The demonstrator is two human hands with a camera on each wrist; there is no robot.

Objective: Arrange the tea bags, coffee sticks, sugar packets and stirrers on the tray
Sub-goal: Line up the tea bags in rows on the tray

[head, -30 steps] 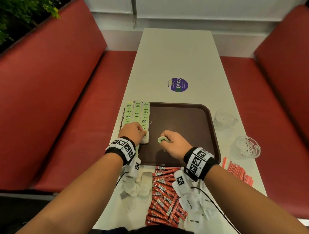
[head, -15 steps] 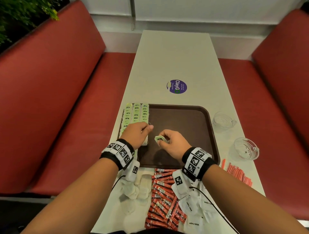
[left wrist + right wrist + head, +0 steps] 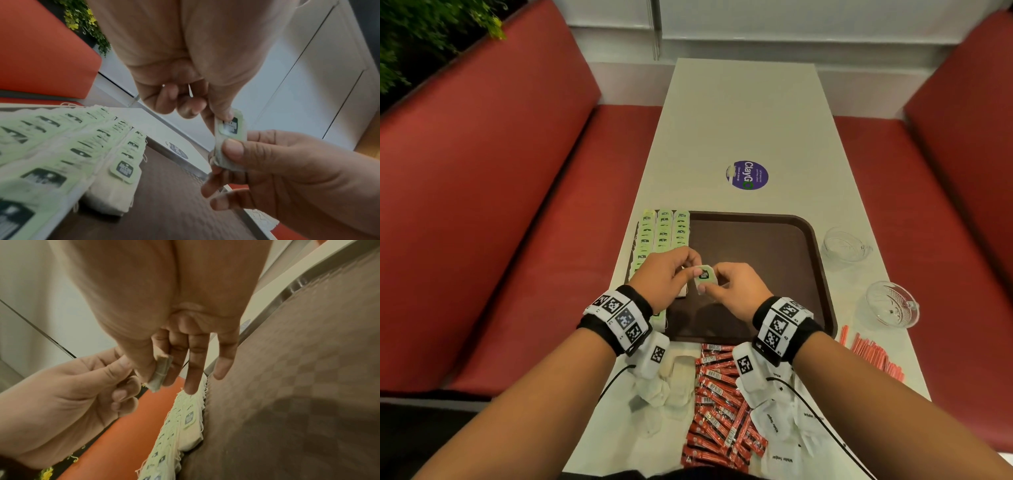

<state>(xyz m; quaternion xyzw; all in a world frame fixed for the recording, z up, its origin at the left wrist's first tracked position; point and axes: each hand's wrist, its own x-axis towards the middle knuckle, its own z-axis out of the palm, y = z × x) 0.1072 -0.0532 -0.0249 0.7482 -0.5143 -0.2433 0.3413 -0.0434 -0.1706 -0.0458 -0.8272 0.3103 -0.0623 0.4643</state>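
I pinch one tea bag between my left hand and right hand, above the brown tray. Left of it lie rows of tea bags; beneath is a pale table, with red benches on both sides.

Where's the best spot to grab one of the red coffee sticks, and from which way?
Judging from the head view, pinch one coffee stick near its middle across its narrow width, coming straight down from above. They lie flat and overlapping in a pile on the table, so the long thin sides of a top one are probably easiest to reach.
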